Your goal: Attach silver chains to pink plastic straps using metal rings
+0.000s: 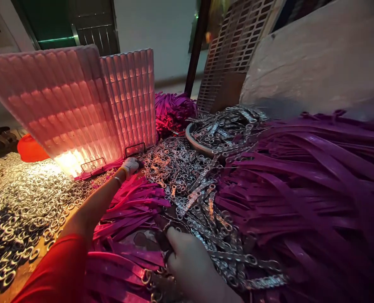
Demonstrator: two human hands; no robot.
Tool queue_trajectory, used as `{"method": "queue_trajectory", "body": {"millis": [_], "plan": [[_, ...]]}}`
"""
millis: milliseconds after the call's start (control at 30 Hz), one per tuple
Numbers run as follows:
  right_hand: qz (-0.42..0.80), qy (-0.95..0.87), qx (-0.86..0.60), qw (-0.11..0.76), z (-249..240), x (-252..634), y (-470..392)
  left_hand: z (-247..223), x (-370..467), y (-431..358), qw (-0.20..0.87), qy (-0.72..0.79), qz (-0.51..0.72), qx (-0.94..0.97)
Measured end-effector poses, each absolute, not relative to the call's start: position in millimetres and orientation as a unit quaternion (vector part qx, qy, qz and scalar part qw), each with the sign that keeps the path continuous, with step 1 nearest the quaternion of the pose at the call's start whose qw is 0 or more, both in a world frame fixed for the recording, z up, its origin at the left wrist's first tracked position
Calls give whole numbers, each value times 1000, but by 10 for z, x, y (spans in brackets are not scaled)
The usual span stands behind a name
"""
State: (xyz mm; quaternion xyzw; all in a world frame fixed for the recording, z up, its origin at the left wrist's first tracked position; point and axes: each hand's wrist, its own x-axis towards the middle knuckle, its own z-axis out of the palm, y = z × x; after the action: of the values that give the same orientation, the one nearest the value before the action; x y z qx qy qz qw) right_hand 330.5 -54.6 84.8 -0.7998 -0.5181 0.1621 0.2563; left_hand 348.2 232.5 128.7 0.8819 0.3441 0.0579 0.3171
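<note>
My left hand (pixel 131 166), in a white glove with dark fingertips, reaches out to the near end of the metal pieces, beside the foot of the ribbed translucent panels. What its fingers hold, if anything, is too small to make out. Low in the middle, my right hand (pixel 187 252) is closed on a dark tool whose shape is partly hidden. Magenta strips (pixel 136 202) lie between and below my hands. Silvery chain-like metal pieces (pixel 187 172) are heaped to the right of my left hand and run down past my right hand.
Ribbed panels (pixel 131 97) stand at the left behind loose metal rings (pixel 25 210) and a red object (pixel 32 148). A bowl (pixel 191 141) heaped with metal pieces sits at centre right. More magenta strips (pixel 316 181) fill the right side.
</note>
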Motion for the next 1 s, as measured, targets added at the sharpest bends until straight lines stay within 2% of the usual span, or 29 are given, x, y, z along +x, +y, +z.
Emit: {"method": "queue_trajectory", "body": {"millis": [133, 167, 267, 333, 567, 700, 833, 1000], "plan": [[67, -521, -777, 348, 948, 3454, -582, 1355, 2947, 1853, 422, 300, 38, 855], [48, -525, -773, 354, 956, 3462, -586, 1352, 2765, 1710, 503, 271, 38, 820], [15, -540, -780, 317, 959, 3400, -594, 1315, 2266, 1292, 646, 247, 42, 721], [9, -554, -788, 269, 974, 3308, -600, 1283, 2037, 1051, 676, 270, 42, 684], [45, -597, -791, 123, 1110, 3009, -636, 1194, 1734, 543, 677, 301, 75, 668], [2, -618, -783, 78, 1056, 2914, -670, 1124, 1639, 440, 624, 312, 72, 713], [-44, -663, -743, 75, 944, 2854, -725, 1027, 1536, 436, 548, 276, 76, 786], [6, -664, -732, 153, 858, 2863, -736, 906, 1401, 437, 608, 269, 54, 745]]}}
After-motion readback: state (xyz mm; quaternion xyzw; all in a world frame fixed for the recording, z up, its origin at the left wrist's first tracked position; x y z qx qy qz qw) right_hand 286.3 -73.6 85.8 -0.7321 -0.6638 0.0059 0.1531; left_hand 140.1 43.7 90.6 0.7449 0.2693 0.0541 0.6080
